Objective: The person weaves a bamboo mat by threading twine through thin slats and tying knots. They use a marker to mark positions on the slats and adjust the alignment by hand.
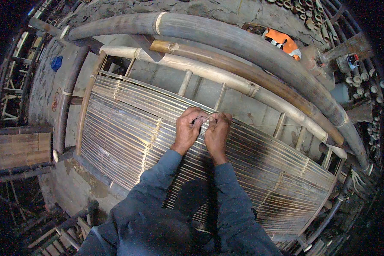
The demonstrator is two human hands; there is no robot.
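Note:
A wide panel of thin bamboo slats (119,123) lies in front of me, its strips in parallel rows bound by pale cross-ties (150,143). Over its far edge, near the middle, my left hand (190,128) and my right hand (217,134) meet with fingers pinched together. Between the fingertips is something thin, like a cord or strip, too small to make out. Both hands are closed, thumbs toward each other. Dark blue sleeves cover my forearms, which hide part of the slats.
Just beyond the panel runs a pale bamboo pole (230,81) with upright pegs, then a thick grey bamboo pole (226,36). An orange bag (283,42) lies behind at the right. Cut bamboo tubes (307,13) are stacked far right. A woven bamboo seat (23,150) stands left.

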